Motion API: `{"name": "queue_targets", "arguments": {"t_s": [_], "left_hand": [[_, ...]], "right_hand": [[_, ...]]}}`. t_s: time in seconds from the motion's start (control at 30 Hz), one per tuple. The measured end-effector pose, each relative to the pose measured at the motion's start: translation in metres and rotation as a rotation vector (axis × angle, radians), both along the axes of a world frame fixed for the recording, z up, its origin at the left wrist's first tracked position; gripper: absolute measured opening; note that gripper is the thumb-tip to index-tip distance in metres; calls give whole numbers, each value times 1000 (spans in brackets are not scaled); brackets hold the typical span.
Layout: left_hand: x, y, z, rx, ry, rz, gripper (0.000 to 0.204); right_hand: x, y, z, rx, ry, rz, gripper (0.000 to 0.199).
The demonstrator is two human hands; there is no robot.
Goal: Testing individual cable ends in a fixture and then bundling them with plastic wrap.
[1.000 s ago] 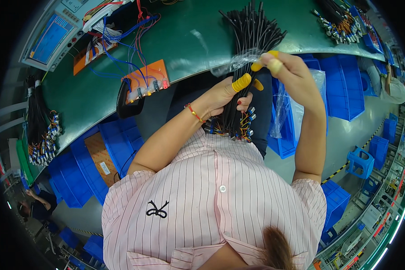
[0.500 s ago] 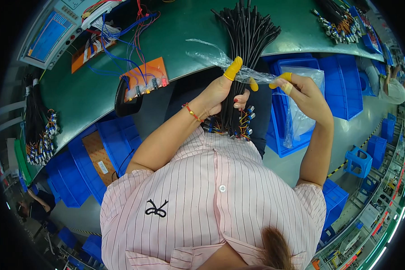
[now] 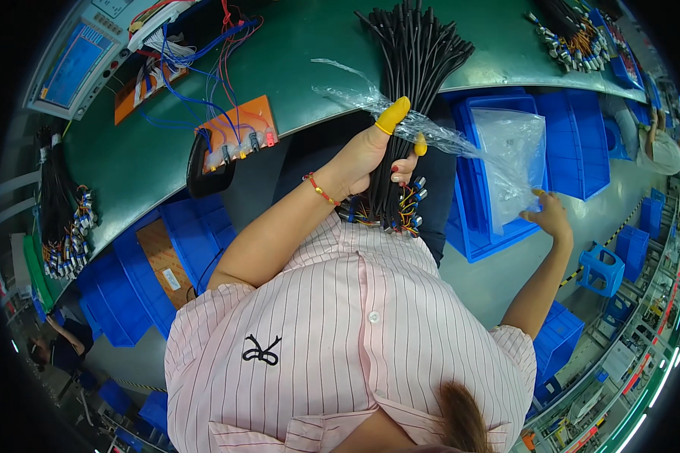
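Note:
My left hand (image 3: 370, 155) is closed round a thick bundle of black cables (image 3: 415, 57) and presses a twisted strip of clear plastic film (image 3: 438, 134) against it. Yellow finger cots cover its thumb and one fingertip. The cables fan out upward over the table edge; their lower ends carry small connectors (image 3: 409, 215) with orange and yellow wires, close to my lap. The film runs rightward from the bundle, its free end faint. My right hand (image 3: 550, 217) is off to the right beside a blue bin (image 3: 472, 241), thumb and forefinger apart, near the clear plastic bags (image 3: 510, 147) inside it.
The green table (image 3: 310, 45) bears an orange test board (image 3: 238, 124) with clips and wires, and an instrument with a screen (image 3: 75, 68). More cable bundles (image 3: 68, 226) hang at left and lie at far right. Blue bins (image 3: 574, 143) and a blue stool (image 3: 602, 270) stand around.
My right hand has left the film near the bundle and moved right and down past the bin. The film now slants down to the right. My left hand keeps its hold on the cables.

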State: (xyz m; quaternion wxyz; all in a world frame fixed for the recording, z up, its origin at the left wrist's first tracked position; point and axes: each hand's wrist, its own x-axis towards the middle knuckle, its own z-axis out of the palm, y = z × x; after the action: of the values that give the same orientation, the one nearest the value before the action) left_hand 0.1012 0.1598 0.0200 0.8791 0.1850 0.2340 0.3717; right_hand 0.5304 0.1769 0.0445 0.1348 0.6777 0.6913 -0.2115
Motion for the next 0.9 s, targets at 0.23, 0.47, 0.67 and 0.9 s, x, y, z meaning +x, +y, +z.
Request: {"name": "queue_targets", "arguments": {"t_s": [0.23,0.47,0.67,0.9], "left_hand": [[10,5,2,-63,42,-23,63],[8,2,-1,-51,-10,-16,58],[12,0,-12,110,-53,-52,54],[22,-5,3,166,134,-49,60]], "right_hand": [[-189,-2,45,335,768,330,84],[-214,5,25,-81,1015,63,31],[-208,21,64,66,1085,47,29],[-247,28,89,137,450,519,31]]}}
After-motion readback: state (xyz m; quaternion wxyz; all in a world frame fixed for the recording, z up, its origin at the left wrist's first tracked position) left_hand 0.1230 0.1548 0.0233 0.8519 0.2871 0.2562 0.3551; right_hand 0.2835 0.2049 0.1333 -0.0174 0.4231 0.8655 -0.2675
